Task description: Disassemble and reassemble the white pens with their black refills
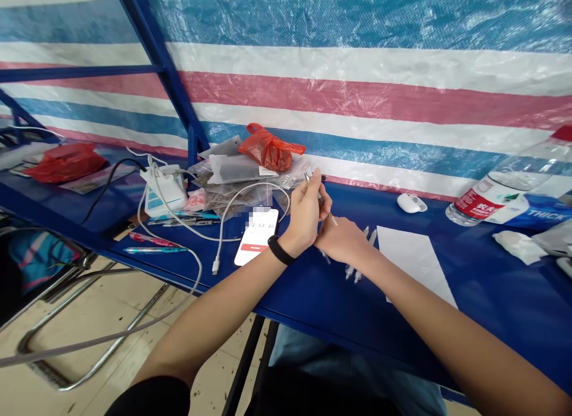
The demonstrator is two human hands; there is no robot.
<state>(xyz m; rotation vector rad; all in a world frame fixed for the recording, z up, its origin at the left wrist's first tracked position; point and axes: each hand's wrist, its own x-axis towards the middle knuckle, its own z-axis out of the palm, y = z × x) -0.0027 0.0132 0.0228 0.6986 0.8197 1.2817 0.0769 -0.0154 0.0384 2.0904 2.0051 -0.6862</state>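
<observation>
My left hand (304,216) pinches a slim pen part (313,188) with a metal tip, held nearly upright, and wears a black wristband (280,250). My right hand (341,240) lies just beside it, fingers touching a thin yellow rod (333,219) that meets the pen part. Several white pen parts (356,267) lie on the blue table (313,303) close under my right hand, partly hidden by it. To the left of my left hand rests a phone (256,236) showing a timer, with a white cable (223,225) looping past it.
Assembled pens (156,250) lie left of the phone. Farther back are a white charger (165,189), red plastic bags (270,148), and clear packets. To the right are a white paper sheet (413,264), an earbud case (411,203), and a water bottle (504,195). A striped tarpaulin backs the table.
</observation>
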